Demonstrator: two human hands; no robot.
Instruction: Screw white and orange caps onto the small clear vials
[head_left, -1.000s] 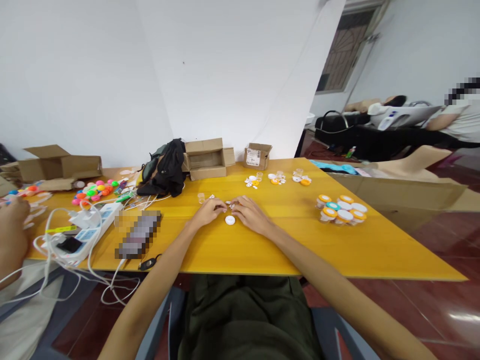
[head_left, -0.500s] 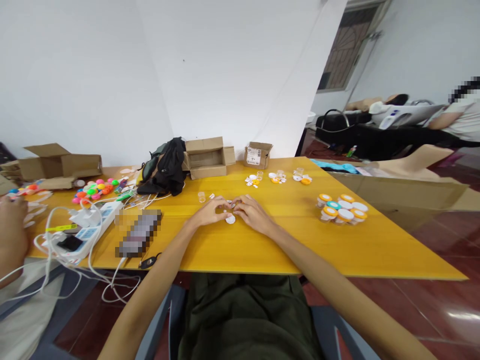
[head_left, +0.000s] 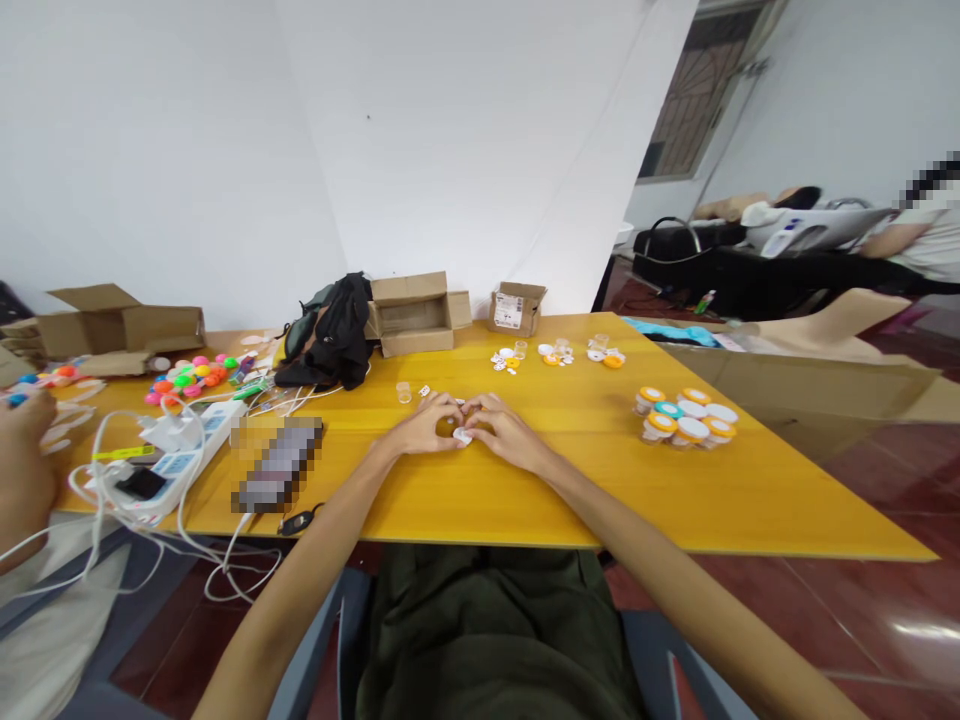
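A small round white disc, a flat lid-like piece, is between my two hands at the middle of the table. My left hand curves in from the left, its thumb at the disc's edge. From the right, my right hand closes on the same disc with thumb and fingers. The fingertips of both hands meet just beyond it, hiding anything small behind them. A clear plastic cup stands past my left hand, beside a small white piece with holes.
Capped jars cluster at the right. Farther back lie groups of orange and white parts. Cardboard boxes and a black bag line the wall. A phone, power strip and another person's hand are leftward.
My fingertips have come together beyond the white disc, and both thumbs have moved onto it. The disc, flat on the table before, now looks tilted between them.
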